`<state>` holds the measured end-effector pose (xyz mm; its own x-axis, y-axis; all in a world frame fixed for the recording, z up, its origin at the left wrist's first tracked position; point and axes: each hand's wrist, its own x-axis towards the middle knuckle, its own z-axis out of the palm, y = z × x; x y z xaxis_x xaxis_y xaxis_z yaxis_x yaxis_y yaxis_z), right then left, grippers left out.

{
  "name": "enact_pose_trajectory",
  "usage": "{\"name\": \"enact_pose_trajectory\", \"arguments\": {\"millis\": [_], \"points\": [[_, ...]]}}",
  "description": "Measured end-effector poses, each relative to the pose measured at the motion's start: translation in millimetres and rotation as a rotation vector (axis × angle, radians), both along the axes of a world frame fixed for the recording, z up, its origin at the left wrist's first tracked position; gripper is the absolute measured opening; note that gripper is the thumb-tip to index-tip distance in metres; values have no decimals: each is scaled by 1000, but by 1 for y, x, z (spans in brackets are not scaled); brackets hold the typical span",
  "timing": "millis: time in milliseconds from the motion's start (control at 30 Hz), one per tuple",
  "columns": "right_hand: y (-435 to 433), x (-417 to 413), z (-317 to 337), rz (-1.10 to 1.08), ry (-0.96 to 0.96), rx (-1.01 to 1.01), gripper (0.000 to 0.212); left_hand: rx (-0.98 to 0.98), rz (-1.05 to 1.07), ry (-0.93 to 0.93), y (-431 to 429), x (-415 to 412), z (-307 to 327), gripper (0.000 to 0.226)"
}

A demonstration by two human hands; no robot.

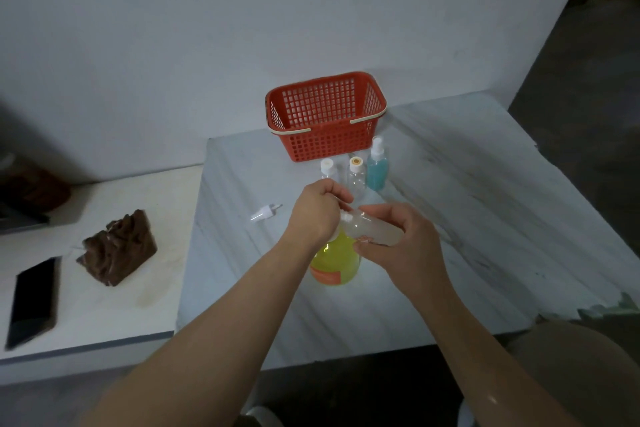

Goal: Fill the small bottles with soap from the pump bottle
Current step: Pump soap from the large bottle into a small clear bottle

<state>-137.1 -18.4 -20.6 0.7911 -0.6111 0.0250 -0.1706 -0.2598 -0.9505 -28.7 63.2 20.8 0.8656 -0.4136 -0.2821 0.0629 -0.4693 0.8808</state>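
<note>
A pump bottle (334,262) of yellow soap stands on the marble table (450,204), its pump head hidden under my left hand (317,210), whose fingers curl over it. My right hand (398,236) grips a small clear bottle (375,229), tilted sideways with its mouth against the pump. Behind them stand two small clear bottles with white caps (327,170) (356,175) and a spray bottle of blue liquid (377,165). A loose white spray top (265,212) lies on the table to the left.
A red plastic basket (325,116) sits at the back by the wall. On the lower white shelf (138,305) to the left lie a brown lumpy object (119,248) and a black phone (33,300). A knee (568,367) shows at bottom right.
</note>
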Motion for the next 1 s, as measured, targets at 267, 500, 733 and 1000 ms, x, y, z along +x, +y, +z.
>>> {"name": "enact_pose_trajectory", "arguments": {"millis": [267,500,733,1000], "points": [[3,-5,8,0,-6,7,45,-5,24,-2,-1,-3,8,34],[6,-10,10,-7,-13,12,44,-84,13,2,4,-3,13,31],[8,-10,10,0,-1,49,46,-74,44,51,3,-4,9,35],[4,-5,6,-11,3,39,46,-37,20,18,-2,-2,2,39]]}}
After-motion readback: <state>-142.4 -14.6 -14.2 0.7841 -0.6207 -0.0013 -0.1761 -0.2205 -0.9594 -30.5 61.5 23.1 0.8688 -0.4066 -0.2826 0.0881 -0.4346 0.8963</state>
